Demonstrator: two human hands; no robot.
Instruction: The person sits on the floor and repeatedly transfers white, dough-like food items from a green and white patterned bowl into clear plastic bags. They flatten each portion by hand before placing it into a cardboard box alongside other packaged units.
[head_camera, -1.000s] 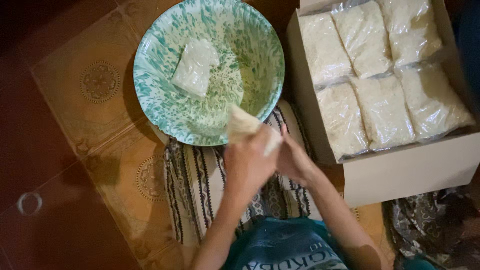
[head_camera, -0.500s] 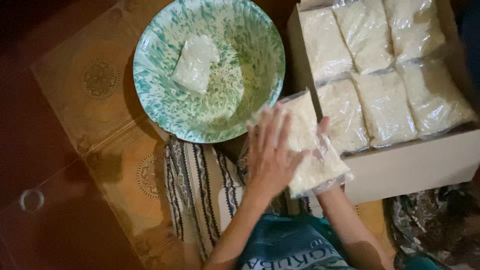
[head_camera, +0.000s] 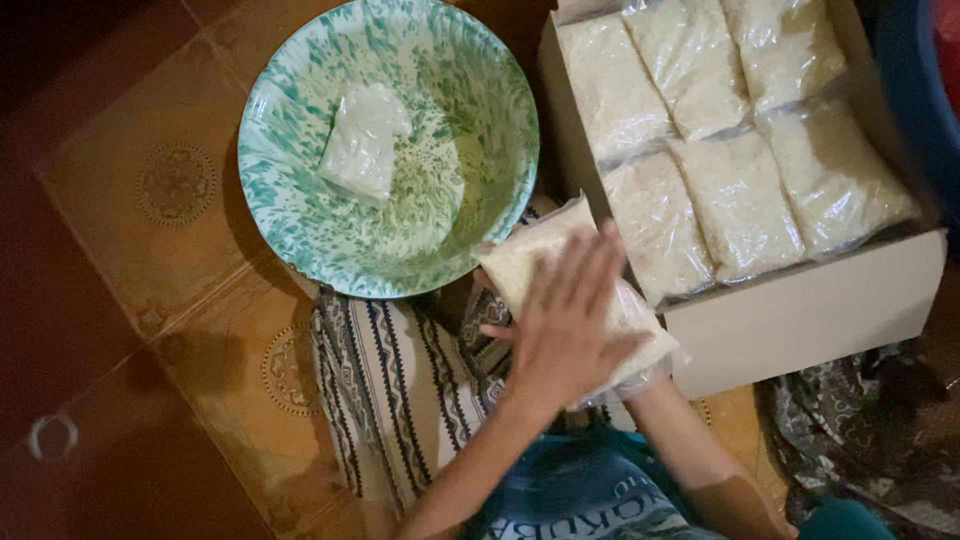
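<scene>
Since half a second ago, the left hand (head_camera: 565, 335) has slid lower over the clear bag of white grains (head_camera: 540, 262), and now lies flat on top of it with fingers spread and open, pressing rather than gripping. That bag sits just beside the near left corner of the cardboard box (head_camera: 800, 315), over the striped cloth (head_camera: 390, 380). The right hand is hidden beneath the bag; only its forearm (head_camera: 690, 455) shows, so whether it is open or closed cannot be told.

Inside the box, six filled bags (head_camera: 735, 200) lie in two rows, touching one another. Left of the box stands a green-and-white speckled bowl (head_camera: 300, 230) with one smaller, flatter bag (head_camera: 362, 140) resting in it.

To flatten the bag well, my judgement is that the palm should press evenly across the middle so the grains spread toward the corners, while support from below keeps it level. Pressing near the open or sealed edge risks bursting the thin plastic or spilling grains onto the cloth.
</scene>
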